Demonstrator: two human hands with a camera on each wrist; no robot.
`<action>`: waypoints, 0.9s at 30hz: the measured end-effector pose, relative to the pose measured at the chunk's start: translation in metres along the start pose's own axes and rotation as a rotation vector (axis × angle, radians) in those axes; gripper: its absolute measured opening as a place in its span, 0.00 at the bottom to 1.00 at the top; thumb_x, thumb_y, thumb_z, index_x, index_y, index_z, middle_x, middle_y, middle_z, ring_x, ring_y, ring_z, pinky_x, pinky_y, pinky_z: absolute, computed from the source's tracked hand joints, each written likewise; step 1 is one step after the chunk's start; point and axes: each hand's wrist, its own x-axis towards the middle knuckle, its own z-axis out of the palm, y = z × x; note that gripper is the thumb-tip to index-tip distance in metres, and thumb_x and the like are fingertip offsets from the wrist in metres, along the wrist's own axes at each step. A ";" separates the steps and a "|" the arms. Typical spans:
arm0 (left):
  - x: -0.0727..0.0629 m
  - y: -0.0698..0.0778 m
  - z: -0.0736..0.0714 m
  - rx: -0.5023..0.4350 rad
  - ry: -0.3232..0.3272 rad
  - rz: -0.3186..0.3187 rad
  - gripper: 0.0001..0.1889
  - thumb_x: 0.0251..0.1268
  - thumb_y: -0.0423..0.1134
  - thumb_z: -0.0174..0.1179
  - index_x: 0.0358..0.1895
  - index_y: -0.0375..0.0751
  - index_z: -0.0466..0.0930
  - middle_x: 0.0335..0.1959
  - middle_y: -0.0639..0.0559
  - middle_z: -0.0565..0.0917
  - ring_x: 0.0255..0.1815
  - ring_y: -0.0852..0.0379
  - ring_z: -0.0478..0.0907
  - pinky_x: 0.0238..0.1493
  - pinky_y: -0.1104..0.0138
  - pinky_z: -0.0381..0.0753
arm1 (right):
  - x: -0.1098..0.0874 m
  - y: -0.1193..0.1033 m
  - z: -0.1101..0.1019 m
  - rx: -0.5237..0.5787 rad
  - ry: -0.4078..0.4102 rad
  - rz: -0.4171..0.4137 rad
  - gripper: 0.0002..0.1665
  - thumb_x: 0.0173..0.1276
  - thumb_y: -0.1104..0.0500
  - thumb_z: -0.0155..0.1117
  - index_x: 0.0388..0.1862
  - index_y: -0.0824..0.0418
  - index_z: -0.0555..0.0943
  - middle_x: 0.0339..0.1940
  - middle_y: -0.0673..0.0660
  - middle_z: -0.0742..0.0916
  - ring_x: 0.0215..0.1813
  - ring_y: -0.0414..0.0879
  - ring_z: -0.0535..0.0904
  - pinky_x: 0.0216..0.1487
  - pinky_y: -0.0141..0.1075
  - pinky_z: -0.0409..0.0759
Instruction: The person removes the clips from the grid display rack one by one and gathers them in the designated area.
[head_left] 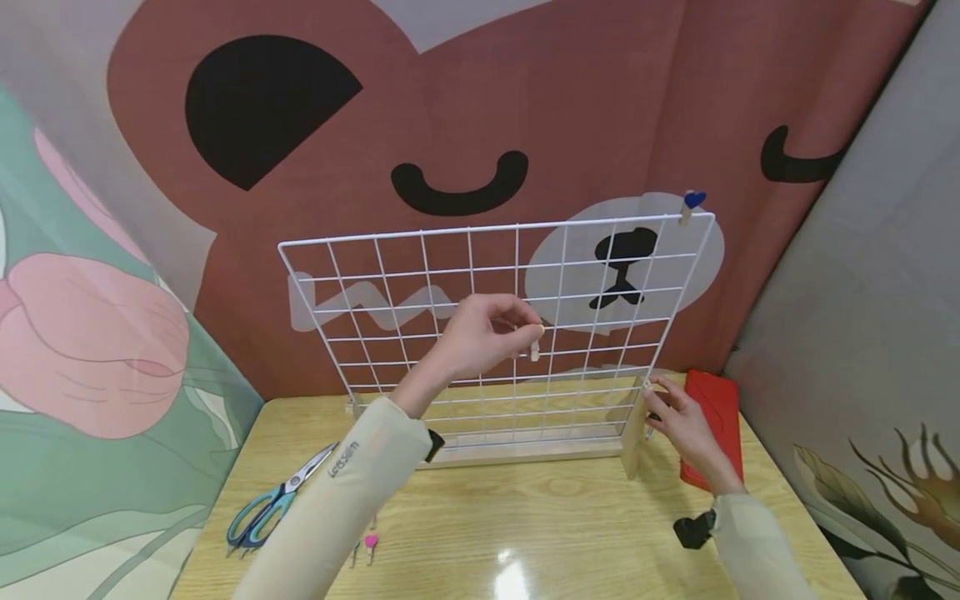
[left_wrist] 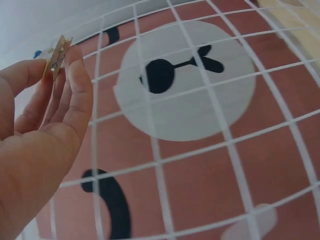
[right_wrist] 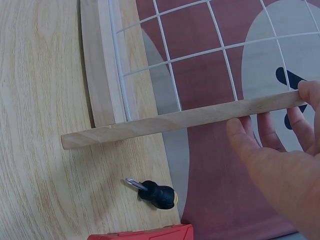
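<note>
My left hand (head_left: 487,337) pinches a small wooden clothespin (left_wrist: 59,57) between thumb and fingers, in front of the white wire grid (head_left: 470,258). In the left wrist view the clothespin's metal spring shows, and the wires stand apart from it. The grid rises upright from a wooden stand. At the stand's right end, my right hand (head_left: 681,421) grips the upper part of the wooden side post (right_wrist: 175,121), fingers on both sides of it. A clothespin with a blue heart (head_left: 693,200) sits on the grid's top right corner.
Turquoise-handled scissors (head_left: 281,497) lie at the table's left. Close to my left sleeve is a pink heart clothespin (head_left: 371,542) beside other small clips. A stubby black screwdriver (right_wrist: 159,195) and a red case (head_left: 716,425) lie right of the stand. A patterned cloth (head_left: 450,100) hangs behind.
</note>
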 end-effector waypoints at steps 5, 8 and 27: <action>-0.014 -0.027 0.006 -0.116 0.007 -0.060 0.05 0.66 0.36 0.60 0.41 0.39 0.83 0.31 0.46 0.84 0.27 0.54 0.82 0.31 0.62 0.83 | 0.001 0.000 -0.002 -0.004 0.000 -0.013 0.37 0.75 0.46 0.50 0.74 0.64 0.55 0.60 0.69 0.71 0.48 0.28 0.74 0.50 0.32 0.79; -0.021 -0.045 0.013 -0.177 0.022 -0.097 0.06 0.66 0.34 0.60 0.41 0.36 0.83 0.29 0.44 0.84 0.27 0.52 0.83 0.32 0.59 0.84 | 0.001 0.000 -0.003 0.005 0.013 -0.020 0.37 0.75 0.46 0.51 0.73 0.64 0.57 0.56 0.64 0.74 0.47 0.28 0.74 0.47 0.29 0.79; -0.072 -0.122 0.041 -0.360 0.090 -0.285 0.10 0.65 0.33 0.62 0.43 0.28 0.81 0.35 0.40 0.83 0.29 0.50 0.84 0.34 0.59 0.84 | -0.001 0.003 -0.006 0.001 0.011 -0.035 0.37 0.75 0.46 0.51 0.73 0.64 0.56 0.57 0.64 0.73 0.48 0.28 0.74 0.46 0.27 0.79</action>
